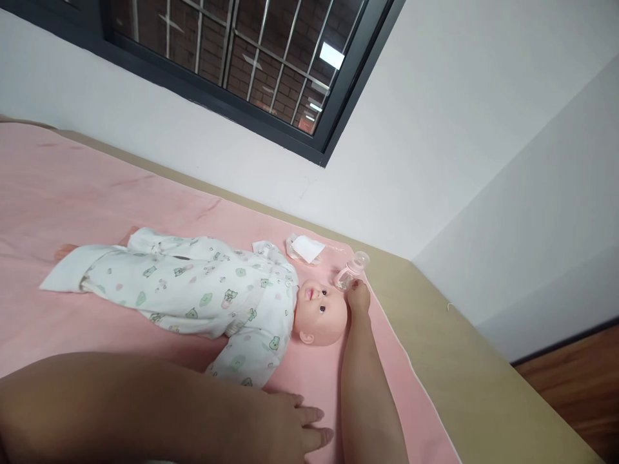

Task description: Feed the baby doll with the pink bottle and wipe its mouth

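Baby bottle sits by the head of a baby doll on a pink mat, likely for easy reach; the right hand curls its fingers beside it, grip unclear, while the left hand spreads loosely.

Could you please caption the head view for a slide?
Doll on a pink mat, right hand at a bottle beside its head, left hand nearer the camera.
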`<state>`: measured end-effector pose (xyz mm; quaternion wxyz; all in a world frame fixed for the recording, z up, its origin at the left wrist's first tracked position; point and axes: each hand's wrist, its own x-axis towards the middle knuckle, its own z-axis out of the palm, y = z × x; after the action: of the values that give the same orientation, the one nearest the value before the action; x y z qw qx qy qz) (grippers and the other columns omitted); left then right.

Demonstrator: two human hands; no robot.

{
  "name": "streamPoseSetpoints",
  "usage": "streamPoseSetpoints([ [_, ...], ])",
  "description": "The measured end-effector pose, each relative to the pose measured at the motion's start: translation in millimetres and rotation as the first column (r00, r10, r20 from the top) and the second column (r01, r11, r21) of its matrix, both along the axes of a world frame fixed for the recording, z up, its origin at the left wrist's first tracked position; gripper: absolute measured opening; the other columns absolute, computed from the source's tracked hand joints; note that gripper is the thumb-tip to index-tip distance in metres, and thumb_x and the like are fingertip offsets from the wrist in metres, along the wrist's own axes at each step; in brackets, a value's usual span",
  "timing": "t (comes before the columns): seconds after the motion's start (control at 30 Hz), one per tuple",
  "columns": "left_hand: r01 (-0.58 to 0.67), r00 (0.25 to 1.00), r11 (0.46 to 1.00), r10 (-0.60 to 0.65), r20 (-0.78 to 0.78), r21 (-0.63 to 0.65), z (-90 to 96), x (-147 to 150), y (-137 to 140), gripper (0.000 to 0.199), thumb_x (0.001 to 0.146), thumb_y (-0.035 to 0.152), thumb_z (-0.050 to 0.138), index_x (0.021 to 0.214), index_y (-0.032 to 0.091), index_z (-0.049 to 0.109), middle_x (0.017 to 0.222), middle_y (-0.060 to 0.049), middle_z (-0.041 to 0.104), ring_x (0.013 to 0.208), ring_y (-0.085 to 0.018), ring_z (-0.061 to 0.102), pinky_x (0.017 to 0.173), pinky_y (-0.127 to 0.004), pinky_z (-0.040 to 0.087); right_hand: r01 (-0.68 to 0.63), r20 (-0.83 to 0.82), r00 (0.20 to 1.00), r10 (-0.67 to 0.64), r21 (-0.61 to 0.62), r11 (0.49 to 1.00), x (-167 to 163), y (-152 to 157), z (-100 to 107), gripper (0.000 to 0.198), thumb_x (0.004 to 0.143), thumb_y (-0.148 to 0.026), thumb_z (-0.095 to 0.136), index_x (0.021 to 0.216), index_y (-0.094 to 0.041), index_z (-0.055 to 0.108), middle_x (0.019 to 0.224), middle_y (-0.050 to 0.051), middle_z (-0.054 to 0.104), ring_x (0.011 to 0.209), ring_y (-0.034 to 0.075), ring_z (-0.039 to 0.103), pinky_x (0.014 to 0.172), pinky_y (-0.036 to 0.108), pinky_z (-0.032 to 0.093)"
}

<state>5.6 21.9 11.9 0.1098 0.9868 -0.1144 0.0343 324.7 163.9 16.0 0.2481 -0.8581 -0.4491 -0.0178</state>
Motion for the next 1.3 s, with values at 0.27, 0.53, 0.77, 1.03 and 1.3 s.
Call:
streamPoseSetpoints([
  [0.27, -0.006, 1.0, 1.0, 0.006, 0.023, 0.003, 2.0, -0.8, -1.3, 0.067, 0.061, 0.028, 0.078, 0.127, 0.026, 0.064, 0.146, -0.009, 0.051, 0.133, -0.033, 0.047, 0.101, -0.044, 0.045, -0.015, -0.019, 1.0, 0.015, -0.009, 1.0, 2.5, 0.4, -1.3, 0.04, 0.089, -0.021, 0.042, 0.118, -0.013, 0.069, 0.107, 0.015, 0.07, 0.101, 0.022, 0.064, 0.079, 0.026, 0.045],
  [0.53, -0.062, 0.997, 0.992, 0.056, -0.058, -0.111, 9.0, -1.5, -2.4, 0.067, 0.061, 0.02, 0.077, 0.127, 0.031, 0.064, 0.147, -0.006, 0.05, 0.135, -0.032, 0.047, 0.103, -0.044, 0.043, 0.015, -0.018, 1.0, -0.015, 0.018, 1.0, 0.8, -0.1, -0.6, 0.044, 0.091, -0.021, 0.038, 0.128, -0.013, 0.06, 0.123, 0.015, 0.064, 0.107, 0.021, 0.063, 0.081, 0.025, 0.045],
  [0.77, -0.016, 1.0, 0.999, 0.016, -0.012, -0.039, -1.3, 1.0, -1.8, 0.07, 0.06, 0.024, 0.079, 0.128, 0.026, 0.063, 0.147, -0.009, 0.049, 0.134, -0.034, 0.047, 0.104, -0.046, 0.042, -0.009, -0.03, 1.0, 0.009, 0.007, 1.0, 1.7, -0.5, -1.4, 0.041, 0.09, -0.023, 0.041, 0.12, -0.013, 0.067, 0.109, 0.015, 0.069, 0.101, 0.022, 0.064, 0.078, 0.026, 0.045],
  [1.03, -0.02, 1.0, 0.999, 0.02, -0.013, -0.039, 5.3, -1.6, -1.8, 0.069, 0.06, 0.023, 0.078, 0.128, 0.026, 0.063, 0.149, -0.008, 0.048, 0.136, -0.032, 0.045, 0.106, -0.044, 0.04, -0.011, -0.013, 1.0, 0.012, 0.037, 0.999, 2.3, -0.1, -0.9, 0.042, 0.087, -0.021, 0.044, 0.119, -0.013, 0.069, 0.106, 0.014, 0.071, 0.1, 0.021, 0.064, 0.081, 0.025, 0.045],
  [1.3, -0.059, 0.997, 0.984, 0.065, 0.033, -0.168, -0.6, 2.4, -0.5, 0.061, 0.058, 0.028, 0.078, 0.118, 0.038, 0.069, 0.141, -0.003, 0.057, 0.13, -0.032, 0.052, 0.095, -0.046, 0.05, 0.004, -0.041, 0.999, -0.003, 0.024, 1.0, 0.3, -2.7, 1.2, 0.04, 0.087, -0.026, 0.046, 0.117, -0.016, 0.07, 0.11, 0.015, 0.071, 0.104, 0.026, 0.065, 0.082, 0.03, 0.047],
])
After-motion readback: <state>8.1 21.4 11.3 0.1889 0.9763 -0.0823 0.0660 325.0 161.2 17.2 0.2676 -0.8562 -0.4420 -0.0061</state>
